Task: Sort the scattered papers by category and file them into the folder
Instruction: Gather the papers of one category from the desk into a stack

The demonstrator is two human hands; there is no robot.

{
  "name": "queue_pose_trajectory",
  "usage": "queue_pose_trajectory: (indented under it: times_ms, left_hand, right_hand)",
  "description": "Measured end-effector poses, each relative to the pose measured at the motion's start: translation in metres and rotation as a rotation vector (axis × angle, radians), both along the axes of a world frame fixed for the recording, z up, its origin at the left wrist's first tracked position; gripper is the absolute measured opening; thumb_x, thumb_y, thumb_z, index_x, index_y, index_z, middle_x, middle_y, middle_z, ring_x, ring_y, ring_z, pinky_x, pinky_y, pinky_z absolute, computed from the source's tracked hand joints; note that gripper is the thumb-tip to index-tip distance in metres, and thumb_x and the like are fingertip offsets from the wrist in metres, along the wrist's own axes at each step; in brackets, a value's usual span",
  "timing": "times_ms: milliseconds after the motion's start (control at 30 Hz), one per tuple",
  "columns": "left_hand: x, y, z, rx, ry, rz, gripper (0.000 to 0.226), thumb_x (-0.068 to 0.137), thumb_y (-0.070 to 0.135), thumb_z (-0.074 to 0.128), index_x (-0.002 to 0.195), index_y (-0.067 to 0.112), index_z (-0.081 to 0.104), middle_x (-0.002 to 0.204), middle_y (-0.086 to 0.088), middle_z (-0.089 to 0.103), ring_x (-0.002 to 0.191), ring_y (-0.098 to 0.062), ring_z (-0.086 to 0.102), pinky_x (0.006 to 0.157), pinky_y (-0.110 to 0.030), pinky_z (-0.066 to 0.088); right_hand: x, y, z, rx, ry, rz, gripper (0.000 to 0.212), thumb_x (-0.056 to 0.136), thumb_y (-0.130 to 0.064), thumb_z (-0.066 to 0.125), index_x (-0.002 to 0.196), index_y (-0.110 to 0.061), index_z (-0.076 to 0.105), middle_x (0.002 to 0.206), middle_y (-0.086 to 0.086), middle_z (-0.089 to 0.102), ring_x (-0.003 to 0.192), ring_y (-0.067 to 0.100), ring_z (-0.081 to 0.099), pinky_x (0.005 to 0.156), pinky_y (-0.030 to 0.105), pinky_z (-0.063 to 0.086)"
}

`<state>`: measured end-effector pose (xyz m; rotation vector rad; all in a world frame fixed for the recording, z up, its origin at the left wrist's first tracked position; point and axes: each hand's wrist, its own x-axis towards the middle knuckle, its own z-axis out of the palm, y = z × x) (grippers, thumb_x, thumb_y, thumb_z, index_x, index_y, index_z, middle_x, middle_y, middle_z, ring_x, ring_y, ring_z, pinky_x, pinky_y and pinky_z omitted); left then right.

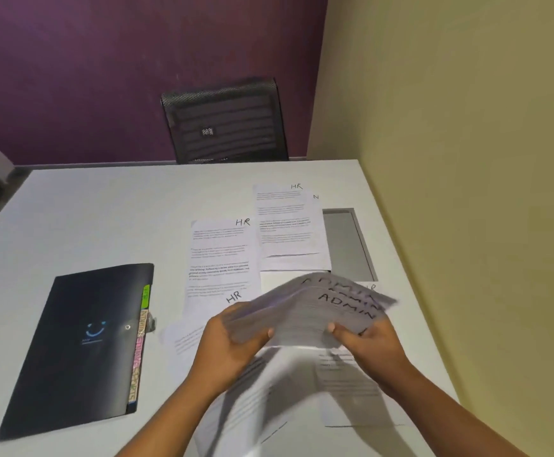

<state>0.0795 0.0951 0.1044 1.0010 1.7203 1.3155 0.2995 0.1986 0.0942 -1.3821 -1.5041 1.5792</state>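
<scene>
both hands [236, 338] [364, 341] in firm grip round blurred admin sheets [318, 311], black folder [81, 344] left

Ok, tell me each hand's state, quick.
The left hand grips the ADMIN papers at their left edge.
The right hand grips them at their right edge.
</scene>
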Motion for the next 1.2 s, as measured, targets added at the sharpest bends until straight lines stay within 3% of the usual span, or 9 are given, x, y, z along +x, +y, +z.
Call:
queue_pose_trajectory:
  times_ms: [100, 233, 333, 400, 500, 700, 900, 1100, 1200]
  left_hand:
    - [0.0, 0.002, -0.01, -0.027, 0.029, 0.035, 0.029, 0.078, 0.006, 0.081, 0.101, 0.023, 0.075, 0.094, 0.014, 0.077, 0.089, -0.002, 0.071, 0.077, -0.018, 0.054]
    - [0.0, 0.004, -0.013, -0.064, 0.022, 0.074, 0.02, 0.085, 0.01, 0.075, 0.088, 0.03, 0.072, 0.082, 0.023, 0.075, 0.078, 0.005, 0.07, 0.068, -0.012, 0.052]
    - [-0.001, 0.008, -0.009, -0.046, -0.068, 0.123, 0.016, 0.085, 0.011, 0.074, 0.086, 0.027, 0.072, 0.079, 0.02, 0.076, 0.075, 0.002, 0.071, 0.064, -0.014, 0.054]
    - [-0.004, 0.011, -0.002, -0.019, -0.136, 0.144, 0.011, 0.083, 0.012, 0.075, 0.085, 0.023, 0.075, 0.08, 0.012, 0.078, 0.077, -0.005, 0.074, 0.065, -0.019, 0.057]
    - [-0.014, 0.017, 0.003, 0.001, -0.158, 0.114, 0.01, 0.079, 0.019, 0.077, 0.087, 0.023, 0.077, 0.087, 0.006, 0.079, 0.083, -0.012, 0.075, 0.072, -0.027, 0.061]
    - [-0.047, 0.022, -0.006, -0.193, -0.033, -0.054, 0.016, 0.083, 0.03, 0.076, 0.099, 0.029, 0.075, 0.093, 0.013, 0.078, 0.084, -0.007, 0.074, 0.076, -0.031, 0.059]
    - [-0.065, 0.039, -0.013, -0.245, -0.084, -0.019, 0.013, 0.09, 0.028, 0.069, 0.102, 0.028, 0.074, 0.085, 0.009, 0.078, 0.05, 0.002, 0.063, 0.043, -0.009, 0.043]
    - [-0.081, 0.053, -0.039, -0.273, -0.086, 0.24, 0.01, 0.089, 0.023, 0.072, 0.083, 0.031, 0.071, 0.073, 0.019, 0.075, 0.066, 0.001, 0.071, 0.061, -0.025, 0.051]
    - [-0.086, 0.062, -0.048, -0.279, -0.089, 0.255, 0.008, 0.088, 0.024, 0.072, 0.086, 0.032, 0.07, 0.071, 0.027, 0.072, 0.067, 0.007, 0.069, 0.063, -0.023, 0.05]
  right_hand:
    - [0.002, 0.004, 0.004, 0.041, -0.049, 0.065, 0.029, 0.084, 0.003, 0.073, 0.101, -0.02, 0.071, 0.081, -0.01, 0.078, 0.074, 0.009, 0.073, 0.063, 0.011, 0.052]
    - [0.001, 0.012, -0.002, 0.001, -0.153, 0.053, 0.04, 0.089, -0.005, 0.07, 0.056, -0.014, 0.051, 0.031, -0.012, 0.039, 0.027, 0.003, 0.033, 0.038, 0.01, 0.03]
    - [-0.001, 0.02, -0.015, 0.033, -0.178, 0.054, 0.04, 0.087, -0.026, 0.074, 0.082, 0.012, 0.066, 0.056, 0.016, 0.062, 0.047, 0.029, 0.057, 0.05, 0.034, 0.05]
    - [-0.006, 0.024, -0.012, 0.052, -0.14, 0.014, 0.008, 0.091, -0.017, 0.07, 0.093, -0.009, 0.073, 0.077, 0.001, 0.075, 0.068, 0.016, 0.071, 0.06, 0.022, 0.055]
    - [-0.018, 0.033, -0.004, 0.061, -0.047, -0.028, 0.01, 0.094, -0.009, 0.066, 0.099, -0.015, 0.072, 0.085, -0.009, 0.075, 0.069, 0.0, 0.072, 0.055, 0.013, 0.053]
    - [-0.045, 0.064, 0.0, -0.085, 0.095, -0.073, 0.017, 0.097, -0.009, 0.061, 0.109, -0.015, 0.071, 0.101, 0.002, 0.079, 0.088, 0.017, 0.076, 0.074, 0.035, 0.058]
    - [-0.058, 0.096, -0.022, -0.173, -0.105, 0.214, 0.031, 0.088, -0.028, 0.069, 0.112, -0.008, 0.067, 0.111, 0.025, 0.072, 0.1, 0.05, 0.065, 0.092, 0.059, 0.054]
    - [-0.058, 0.153, -0.058, -0.294, -0.365, 0.148, 0.012, 0.084, -0.007, 0.065, 0.083, -0.019, 0.068, 0.087, 0.004, 0.073, 0.079, 0.023, 0.073, 0.075, 0.032, 0.059]
    - [-0.06, 0.177, -0.08, -0.198, -0.607, 0.041, 0.035, 0.079, -0.001, 0.057, 0.051, -0.017, 0.045, 0.055, 0.001, 0.047, 0.053, 0.019, 0.046, 0.054, 0.024, 0.034]
